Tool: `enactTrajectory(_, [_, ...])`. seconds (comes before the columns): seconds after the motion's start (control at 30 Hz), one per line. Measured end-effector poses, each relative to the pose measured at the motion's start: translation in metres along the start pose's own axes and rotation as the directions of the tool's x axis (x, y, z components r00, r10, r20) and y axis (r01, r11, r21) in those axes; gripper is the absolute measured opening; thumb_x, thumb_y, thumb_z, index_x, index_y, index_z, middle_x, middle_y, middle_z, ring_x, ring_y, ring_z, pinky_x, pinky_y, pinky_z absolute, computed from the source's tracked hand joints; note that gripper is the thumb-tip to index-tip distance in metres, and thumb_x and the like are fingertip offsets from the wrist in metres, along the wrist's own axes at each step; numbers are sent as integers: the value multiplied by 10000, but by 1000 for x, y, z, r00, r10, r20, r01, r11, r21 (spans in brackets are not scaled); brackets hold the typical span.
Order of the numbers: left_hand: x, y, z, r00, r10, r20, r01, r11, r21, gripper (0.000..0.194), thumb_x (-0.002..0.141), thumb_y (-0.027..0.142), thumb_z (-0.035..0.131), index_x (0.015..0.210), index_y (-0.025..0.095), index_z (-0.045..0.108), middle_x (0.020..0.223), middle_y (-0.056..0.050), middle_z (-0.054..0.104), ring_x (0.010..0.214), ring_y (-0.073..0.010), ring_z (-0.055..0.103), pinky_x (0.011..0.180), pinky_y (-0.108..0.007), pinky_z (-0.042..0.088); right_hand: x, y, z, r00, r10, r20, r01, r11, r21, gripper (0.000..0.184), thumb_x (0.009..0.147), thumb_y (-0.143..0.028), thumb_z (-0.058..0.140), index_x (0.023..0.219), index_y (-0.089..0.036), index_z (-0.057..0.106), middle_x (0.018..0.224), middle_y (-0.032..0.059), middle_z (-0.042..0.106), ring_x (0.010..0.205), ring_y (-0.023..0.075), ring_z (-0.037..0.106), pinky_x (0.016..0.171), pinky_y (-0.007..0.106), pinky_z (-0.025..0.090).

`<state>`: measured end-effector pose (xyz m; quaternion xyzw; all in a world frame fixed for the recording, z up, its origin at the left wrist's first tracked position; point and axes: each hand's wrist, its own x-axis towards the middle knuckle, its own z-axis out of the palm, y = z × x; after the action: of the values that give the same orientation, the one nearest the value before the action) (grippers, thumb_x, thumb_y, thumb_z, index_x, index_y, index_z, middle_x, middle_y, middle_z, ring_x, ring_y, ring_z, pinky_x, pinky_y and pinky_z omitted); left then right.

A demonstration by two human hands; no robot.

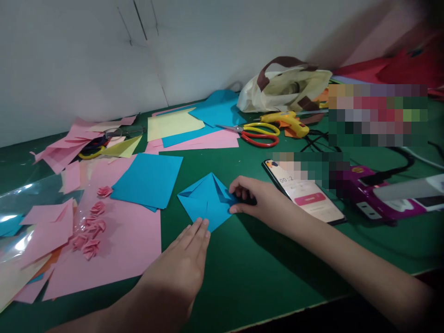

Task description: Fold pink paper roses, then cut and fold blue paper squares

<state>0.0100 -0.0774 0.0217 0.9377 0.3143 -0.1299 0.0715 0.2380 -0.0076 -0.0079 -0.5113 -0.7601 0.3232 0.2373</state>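
Observation:
A blue square of paper (204,201) lies on the green table, turned like a diamond, with folded flaps near its upper edges and a short crease in its middle. My left hand (189,254) rests flat on its lower left edge, fingers stretched out and close together. At the right corner, the thumb and curled fingers of my right hand (255,196) pinch the blue paper. To the left is a small stack of blue squares (149,180). Small pink paper roses (92,226) sit on a large pink sheet (138,245).
Behind lie scissors (256,134), a yellow glue gun (287,122) and coloured sheets (175,124). A cloth bag (253,97) stands against the wall. On the right are a phone (312,196) and a purple power strip (374,199) with cables. Paper scraps (52,226) cover the left side.

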Motion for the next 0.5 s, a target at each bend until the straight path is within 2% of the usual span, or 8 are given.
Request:
enactTrajectory(0.17, [-2, 0, 3, 998, 13, -63, -13, 1000, -6, 565, 747, 1, 398, 1311, -1, 434, 1406, -211, 346, 1294, -331, 324, 1006, -425, 413, -2, 3, -9, 999, -32, 31, 32, 999, 18, 108, 754, -149, 636, 839, -217, 634, 815, 10, 625, 714, 140, 584, 660, 265, 484])
enactTrajectory(0.33, [-4, 0, 15, 989, 6, -145, -8, 1000, -18, 539, 783, 12, 352, 1316, 4, 426, 1412, -195, 360, 1314, -307, 304, 1020, -418, 402, -6, 5, -19, 978, -150, 145, 158, 987, -43, 276, 843, -122, 486, 1013, -221, 679, 1030, 58, 624, 904, 156, 613, 805, 282, 482])
enactTrajectory(0.47, [-2, 1, 18, 965, -38, -260, 24, 998, -56, 510, 802, 31, 328, 1296, 22, 456, 1408, -177, 380, 1338, -288, 259, 1031, -436, 389, -9, 9, -23, 953, -207, 221, 225, 972, -60, 362, 891, -143, 401, 1154, -253, 625, 1073, 68, 580, 943, 151, 592, 809, 275, 485])
enactTrajectory(0.5, [-1, 0, 16, 966, -33, -256, 17, 998, -62, 493, 809, 39, 335, 1281, 28, 476, 1393, -177, 404, 1328, -284, 285, 1026, -423, 398, -9, 10, -23, 947, -221, 233, 241, 968, -62, 372, 899, -152, 389, 1182, -260, 606, 1079, 72, 570, 952, 153, 585, 812, 279, 487])
